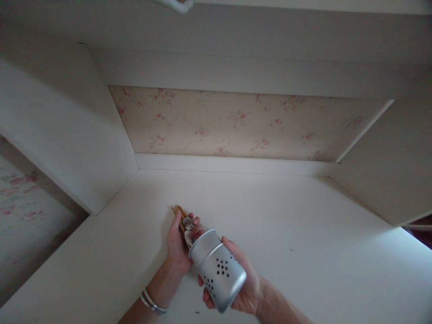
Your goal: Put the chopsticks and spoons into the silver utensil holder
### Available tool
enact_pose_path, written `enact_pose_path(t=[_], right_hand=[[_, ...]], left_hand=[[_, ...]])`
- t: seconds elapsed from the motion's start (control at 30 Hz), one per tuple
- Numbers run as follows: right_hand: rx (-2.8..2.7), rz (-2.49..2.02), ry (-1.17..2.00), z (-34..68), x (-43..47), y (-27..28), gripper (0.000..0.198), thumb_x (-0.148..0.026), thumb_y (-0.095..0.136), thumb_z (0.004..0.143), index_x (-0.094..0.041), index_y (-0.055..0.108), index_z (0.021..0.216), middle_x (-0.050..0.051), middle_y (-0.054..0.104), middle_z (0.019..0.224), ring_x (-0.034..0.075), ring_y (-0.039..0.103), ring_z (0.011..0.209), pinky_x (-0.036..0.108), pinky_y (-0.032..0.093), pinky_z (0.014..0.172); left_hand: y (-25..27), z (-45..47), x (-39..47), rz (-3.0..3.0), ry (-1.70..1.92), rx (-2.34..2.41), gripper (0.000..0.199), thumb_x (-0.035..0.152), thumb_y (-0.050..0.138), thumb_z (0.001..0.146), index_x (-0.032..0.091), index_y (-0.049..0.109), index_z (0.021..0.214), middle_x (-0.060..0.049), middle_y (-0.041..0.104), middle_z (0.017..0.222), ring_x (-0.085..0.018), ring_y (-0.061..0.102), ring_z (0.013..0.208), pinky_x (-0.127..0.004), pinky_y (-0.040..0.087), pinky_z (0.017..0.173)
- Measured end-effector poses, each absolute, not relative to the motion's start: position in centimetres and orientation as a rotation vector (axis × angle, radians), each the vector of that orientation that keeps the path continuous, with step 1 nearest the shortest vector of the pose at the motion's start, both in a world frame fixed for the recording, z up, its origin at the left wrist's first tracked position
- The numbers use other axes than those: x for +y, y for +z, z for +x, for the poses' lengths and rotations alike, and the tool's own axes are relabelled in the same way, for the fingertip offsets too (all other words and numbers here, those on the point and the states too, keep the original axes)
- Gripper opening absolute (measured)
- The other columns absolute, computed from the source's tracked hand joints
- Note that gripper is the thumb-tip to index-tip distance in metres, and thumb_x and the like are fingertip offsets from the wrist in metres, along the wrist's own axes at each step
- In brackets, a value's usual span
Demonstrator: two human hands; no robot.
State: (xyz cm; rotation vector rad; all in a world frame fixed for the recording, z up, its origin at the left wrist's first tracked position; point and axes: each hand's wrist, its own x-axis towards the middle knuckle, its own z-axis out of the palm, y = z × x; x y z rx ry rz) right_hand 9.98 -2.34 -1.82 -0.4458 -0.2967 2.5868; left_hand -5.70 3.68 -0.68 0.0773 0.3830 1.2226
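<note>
My right hand (248,288) is wrapped round a silver metal utensil holder (218,267) with clusters of round holes in its wall. The holder lies tilted in the air, its mouth pointing up and to the left. At that mouth my left hand (178,243) is closed round a bundle of chopsticks (178,210) and spoons (188,222). The spoon bowls show between the fingers, and thin brown chopstick ends stick out past them. The lower parts of the bundle are hidden by the holder and the hand.
Below the hands spreads a white desk top (270,216) with a few small dark marks. White side panels (67,112) stand left and right. Floral wallpaper (219,121) covers the back, under a white overhead panel (236,74).
</note>
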Motion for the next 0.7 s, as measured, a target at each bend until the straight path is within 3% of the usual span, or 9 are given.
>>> enact_pose_path(t=[0.4,0.7], right_hand=[[-0.31,-0.467,2.564,9.93,-2.37,-1.56,0.085,-0.078,0.035,0.079,-0.003,0.054,0.114,0.013,0.069,0.088,0.026,0.07,0.067,0.036,0.051,0.064],[-0.312,-0.469,2.535,10.14,-2.21,-1.56,0.086,-0.08,0.034,0.078,-0.003,0.056,0.109,0.012,0.069,0.087,0.025,0.07,0.069,0.034,0.049,0.064]], left_hand=[[-0.32,-5.5,3.59,0.097,1.252,0.433,0.029,0.044,0.056,0.085,0.016,0.056,0.081,0.002,0.049,0.065,-0.005,0.041,0.045,-0.019,0.041,0.045],[-0.74,-5.49,3.76,0.081,1.261,0.494,0.021,0.037,0.06,0.083,0.016,0.057,0.082,0.0,0.057,0.071,-0.008,0.052,0.052,-0.021,0.046,0.052]])
